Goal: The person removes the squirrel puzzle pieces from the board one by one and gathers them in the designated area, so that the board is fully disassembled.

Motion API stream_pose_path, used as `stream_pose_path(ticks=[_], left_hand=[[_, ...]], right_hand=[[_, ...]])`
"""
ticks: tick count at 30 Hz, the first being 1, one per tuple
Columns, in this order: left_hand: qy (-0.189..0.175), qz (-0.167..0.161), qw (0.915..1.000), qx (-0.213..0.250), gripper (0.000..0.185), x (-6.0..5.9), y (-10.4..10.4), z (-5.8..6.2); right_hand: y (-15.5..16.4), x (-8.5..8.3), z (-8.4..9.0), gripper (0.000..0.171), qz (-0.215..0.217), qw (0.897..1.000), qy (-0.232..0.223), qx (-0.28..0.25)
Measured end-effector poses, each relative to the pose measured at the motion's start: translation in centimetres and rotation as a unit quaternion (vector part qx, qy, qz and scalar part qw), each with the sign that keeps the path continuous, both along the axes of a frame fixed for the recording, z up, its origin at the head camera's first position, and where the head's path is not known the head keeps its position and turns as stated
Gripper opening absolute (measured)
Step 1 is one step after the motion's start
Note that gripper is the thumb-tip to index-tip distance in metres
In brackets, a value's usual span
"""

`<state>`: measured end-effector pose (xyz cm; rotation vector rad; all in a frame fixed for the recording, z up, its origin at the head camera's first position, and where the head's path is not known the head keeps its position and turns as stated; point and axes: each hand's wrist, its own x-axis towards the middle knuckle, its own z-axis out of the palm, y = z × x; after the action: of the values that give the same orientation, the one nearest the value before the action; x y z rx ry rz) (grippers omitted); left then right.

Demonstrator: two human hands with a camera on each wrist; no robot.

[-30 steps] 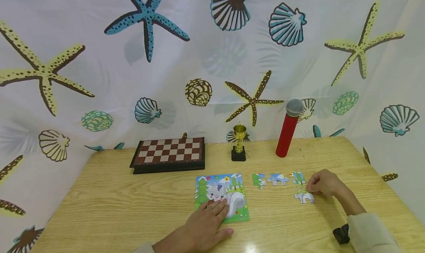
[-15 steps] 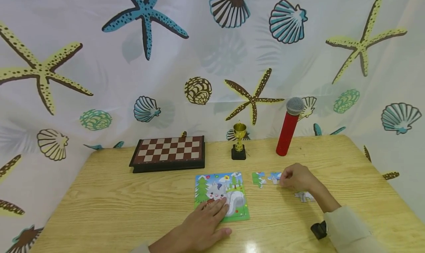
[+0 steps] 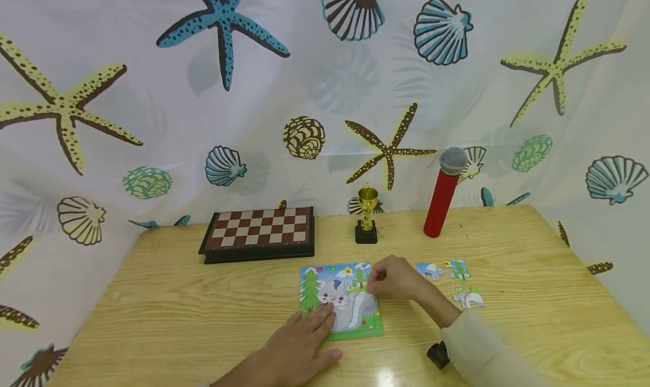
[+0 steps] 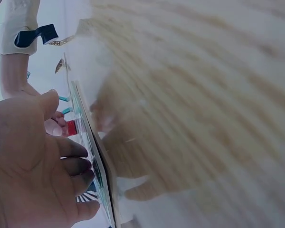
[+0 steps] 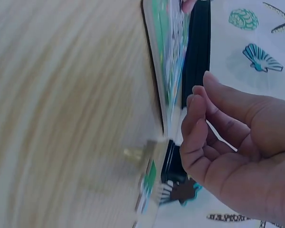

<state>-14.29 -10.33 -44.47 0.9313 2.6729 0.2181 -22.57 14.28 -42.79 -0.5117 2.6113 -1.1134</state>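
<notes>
While my left hand (image 3: 299, 347) lies flat on the wooden table (image 3: 162, 313), its straight, relaxed fingers (image 3: 322, 317) press the near left part of the squirrel puzzle board (image 3: 350, 325) and grip nothing. Behind it, toward the far left of the table, the folded chess board (image 3: 259, 233) lies flat, well apart from my hands. The puzzle board sits near the middle of the table, showing a grey squirrel, a green fir tree and blue sky.

My right hand (image 3: 393, 280) hovers at the board's upper right edge, fingers curled with the tips drawn together. From the wrist view a green-and-blue puzzle piece (image 5: 149, 183) shows just beside my fingertips (image 5: 192, 128), but I cannot tell whether they actually pinch it. My pale sleeve (image 3: 482, 353) runs back toward the near right edge.

Beyond the board stands a small gold trophy (image 3: 367, 215) on a black base, and to its right a red microphone (image 3: 443, 195) with a grey mesh head stands upright. Right of my right hand, three loose pieces lie on the wood: a blue one (image 3: 429, 271), one just beside it with trees (image 3: 459, 269), and a grey-white one (image 3: 469, 299) nearer to me.
</notes>
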Motion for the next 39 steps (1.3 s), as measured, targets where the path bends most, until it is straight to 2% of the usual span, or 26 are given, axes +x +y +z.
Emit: stream_pose_path(ticks=[8, 14, 25, 39], left_hand=[[-0.008, 0.012, 0.9998, 0.009, 0.074, 0.1, -0.7, 0.1], [-0.005, 0.011, 0.9998, 0.014, 0.074, 0.2, -0.9, 0.1], [0.002, 0.012, 0.9997, 0.022, 0.073, 0.2, -0.8, 0.0], [-0.004, 0.013, 0.9999, 0.010, 0.072, 0.3, -0.6, 0.1]], right_hand=[[-3.3, -0.6, -1.1, 0.006, -0.018, 1.000, 0.018, 0.001], [-4.8, -1.1, -1.9, 0.005, -0.025, 1.000, 0.006, -0.004], [-5.9, -1.1, -1.8, 0.012, 0.008, 1.000, -0.011, 0.011], [-5.4, -1.4, -1.9, 0.012, 0.042, 0.999, 0.010, -0.002]])
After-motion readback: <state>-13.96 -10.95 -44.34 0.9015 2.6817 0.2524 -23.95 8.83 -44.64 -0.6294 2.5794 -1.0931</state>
